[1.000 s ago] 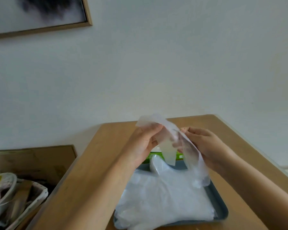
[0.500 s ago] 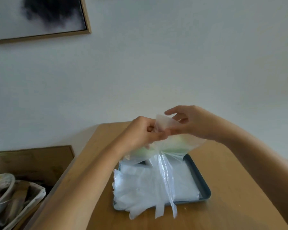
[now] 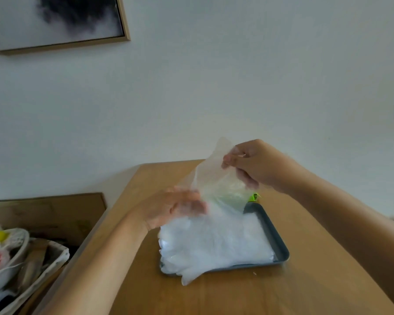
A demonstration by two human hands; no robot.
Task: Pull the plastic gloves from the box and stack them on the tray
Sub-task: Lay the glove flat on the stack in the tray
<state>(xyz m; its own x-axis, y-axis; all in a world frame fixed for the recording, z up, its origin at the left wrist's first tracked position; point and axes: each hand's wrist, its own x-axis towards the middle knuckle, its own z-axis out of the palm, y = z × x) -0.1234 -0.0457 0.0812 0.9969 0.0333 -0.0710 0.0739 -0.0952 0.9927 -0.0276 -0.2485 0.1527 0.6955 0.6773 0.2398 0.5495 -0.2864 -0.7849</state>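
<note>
Head view: left hand (image 3: 166,211) had let go, open above the stack (image 3: 214,242); right hand (image 3: 253,165) alone pinched the glove (image 3: 214,178), nearly placed.

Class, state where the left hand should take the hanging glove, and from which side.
Likely its lower left edge, pinched from the left: the right hand holds only the top, so the limp glove sags over the tray beside the left hand.

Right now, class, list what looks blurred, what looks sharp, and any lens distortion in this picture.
Head view: the left hand is smeared by motion blur; the right hand, pinching the glove, is sharper; the stacked gloves on the tray wash out to near white; the framed picture leans, likely wide-angle distortion.
</note>
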